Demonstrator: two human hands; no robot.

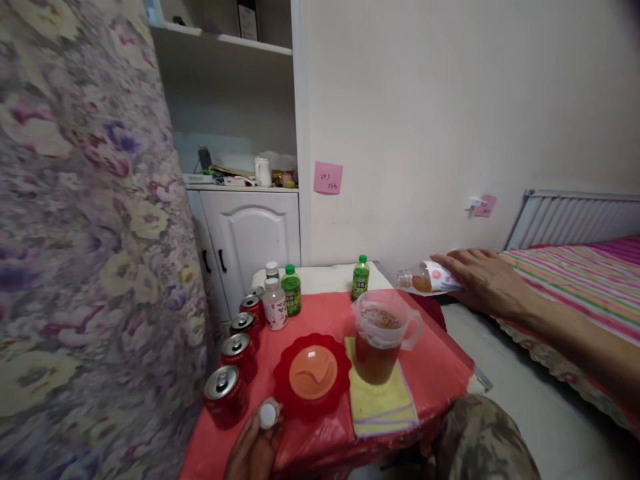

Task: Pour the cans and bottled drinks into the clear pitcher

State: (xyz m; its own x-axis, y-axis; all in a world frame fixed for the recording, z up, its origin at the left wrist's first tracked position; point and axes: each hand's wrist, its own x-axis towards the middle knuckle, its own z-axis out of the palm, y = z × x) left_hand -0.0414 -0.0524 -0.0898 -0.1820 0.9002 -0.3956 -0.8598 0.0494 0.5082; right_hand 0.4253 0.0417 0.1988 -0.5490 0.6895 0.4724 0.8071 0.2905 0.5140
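My right hand (480, 277) grips a clear bottle (434, 277) with a white label, tipped nearly level. Its mouth is above the rim of a translucent plastic pitcher (377, 350), and a thin stream runs down from it. Brownish, foamy liquid stands high in the pitcher, which rests on a folded yellow cloth (383, 413). My left hand (256, 443) pinches a white bottle cap (269, 415) near the table's front edge. Between the hands lies a red scalloped plate (285, 400) with a round orange lid (313, 372) on it.
Several red cans (225, 393) line the table's left side. Behind them stand a clear labelled bottle (276, 307) and a green-capped bottle (291, 291). Another green bottle (360, 279) stands behind the pitcher. A floral curtain (100, 267) hangs left; a bed (590, 267) is at right.
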